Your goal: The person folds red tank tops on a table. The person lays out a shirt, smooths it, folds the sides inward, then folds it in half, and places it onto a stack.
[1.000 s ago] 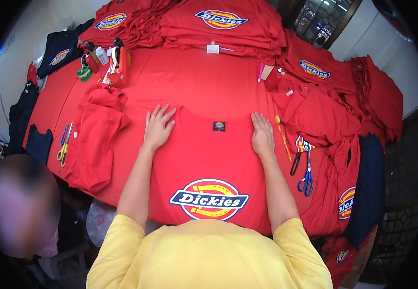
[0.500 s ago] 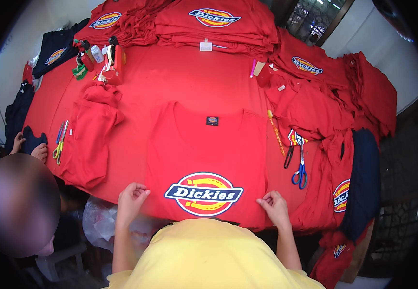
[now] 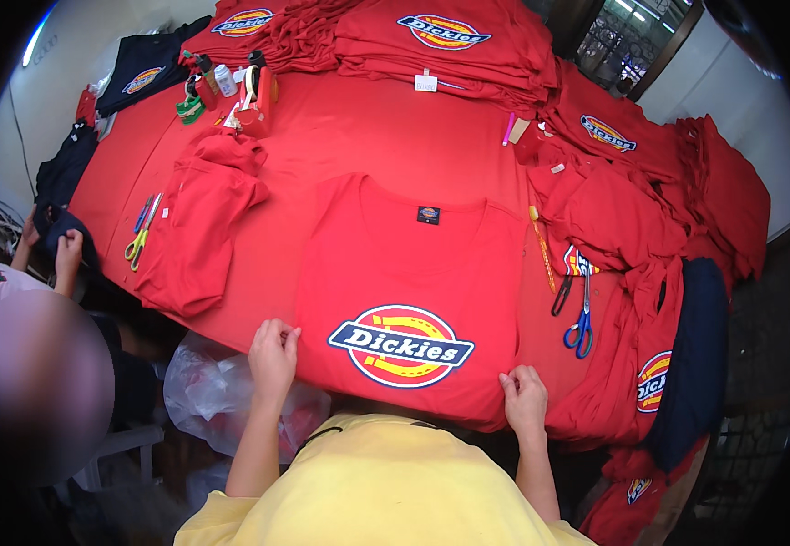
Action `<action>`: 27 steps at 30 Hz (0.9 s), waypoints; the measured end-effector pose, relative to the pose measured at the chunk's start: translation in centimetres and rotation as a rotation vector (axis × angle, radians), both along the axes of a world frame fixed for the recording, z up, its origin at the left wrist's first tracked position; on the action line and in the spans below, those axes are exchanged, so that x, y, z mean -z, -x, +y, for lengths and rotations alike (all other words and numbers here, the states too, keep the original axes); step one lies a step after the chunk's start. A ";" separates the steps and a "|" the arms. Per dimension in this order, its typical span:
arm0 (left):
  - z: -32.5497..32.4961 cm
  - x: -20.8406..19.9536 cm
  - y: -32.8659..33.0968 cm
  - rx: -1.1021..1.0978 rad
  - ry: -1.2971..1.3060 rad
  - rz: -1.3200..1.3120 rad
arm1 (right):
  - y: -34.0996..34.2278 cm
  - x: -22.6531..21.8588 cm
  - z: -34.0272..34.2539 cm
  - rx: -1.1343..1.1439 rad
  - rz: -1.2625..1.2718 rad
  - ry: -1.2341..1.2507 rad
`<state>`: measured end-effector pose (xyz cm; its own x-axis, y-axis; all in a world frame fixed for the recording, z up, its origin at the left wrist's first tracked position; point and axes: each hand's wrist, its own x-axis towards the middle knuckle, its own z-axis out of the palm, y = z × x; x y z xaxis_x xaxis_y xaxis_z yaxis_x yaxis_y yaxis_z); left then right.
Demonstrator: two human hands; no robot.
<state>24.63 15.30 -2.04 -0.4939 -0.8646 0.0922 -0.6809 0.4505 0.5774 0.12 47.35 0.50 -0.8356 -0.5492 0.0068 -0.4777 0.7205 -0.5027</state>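
A red T-shirt (image 3: 404,264) lies flat in front of me, neckline away from me, with a dark label at the collar and a large printed emblem near my side. My left hand (image 3: 273,361) pinches its left edge low down, beside the emblem. On the opposite side my right hand (image 3: 527,399) has thumb and fingers closed on the right edge. The shirt's lower end drops out of sight over the table edge by my yellow top.
Folded red shirts (image 3: 445,55) are stacked at the back. Blue-handled scissors (image 3: 580,332) and a yellow toothbrush-like tool (image 3: 541,246) lie right; yellow-handled scissors (image 3: 137,246) left. A tape dispenser (image 3: 254,105) stands behind a crumpled red garment (image 3: 199,237). Another person's hands hold dark cloth (image 3: 60,227).
My view has tilted and shifted, so the scene sits differently. Both my hands stay at the shirt's sides. At left, the other person's hands have raised the dark cloth.
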 end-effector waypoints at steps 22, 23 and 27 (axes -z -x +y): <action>10.7 0.0 3.7 0.808 0.231 -0.127 | -3.9 1.1 -4.6 -0.415 0.066 0.159; 10.1 -0.3 3.5 0.722 0.167 -0.079 | -3.6 0.8 -4.4 -0.411 0.064 0.196; 5.2 -1.9 3.2 0.406 0.150 0.074 | 0.3 0.4 -2.1 -0.051 -0.289 0.566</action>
